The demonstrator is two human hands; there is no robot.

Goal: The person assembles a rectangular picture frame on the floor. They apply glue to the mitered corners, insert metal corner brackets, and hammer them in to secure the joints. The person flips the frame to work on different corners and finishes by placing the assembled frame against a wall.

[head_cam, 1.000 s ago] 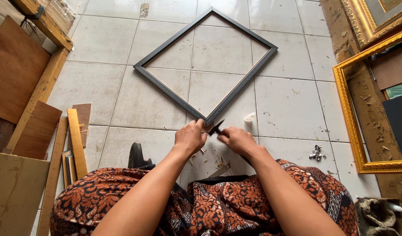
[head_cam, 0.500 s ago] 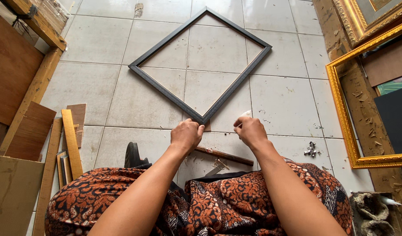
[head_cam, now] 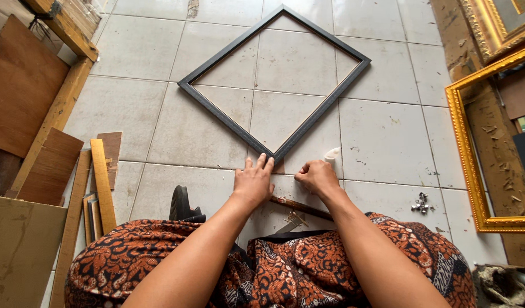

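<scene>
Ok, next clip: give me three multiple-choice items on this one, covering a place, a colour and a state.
1. Where does the black frame lie?
A. flat on the tiled floor
B. hung on a wall
C. across the person's lap

2. What colour is the ornate frame at the right edge?
A. white
B. gold
C. blue

3. How is the left hand?
A. clenched round a hammer
B. lifted well clear of the floor
C. flat, fingers spread, at the black frame's near corner

Answers:
1 A, tiles show through its opening.
2 B, its carved moulding is golden.
3 C, the fingers lie spread against the corner, while the right hand is curled beside a small white bottle.
</scene>
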